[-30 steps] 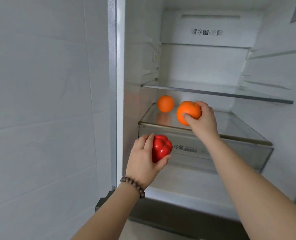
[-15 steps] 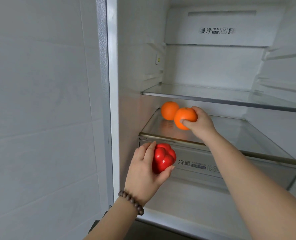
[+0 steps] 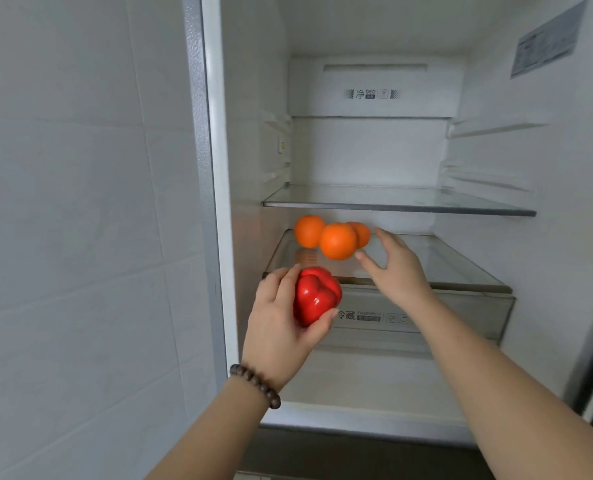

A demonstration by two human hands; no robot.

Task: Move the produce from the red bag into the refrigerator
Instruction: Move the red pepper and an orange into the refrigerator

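Red pepper [image 3: 316, 295] was clasped in your left hand [image 3: 284, 318]; right hand [image 3: 397, 268] empty, fingers spread, beside oranges [image 3: 338, 240]. Best: set pepper on glass shelf [image 3: 444, 268] w/ clear gap, so nothing rolled.

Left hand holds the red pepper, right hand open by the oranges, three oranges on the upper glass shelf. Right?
Not quite. In the head view the oranges sit on the lower shelf, above the drawer; the upper shelf is bare. Left hand does hold the pepper; right hand is open.
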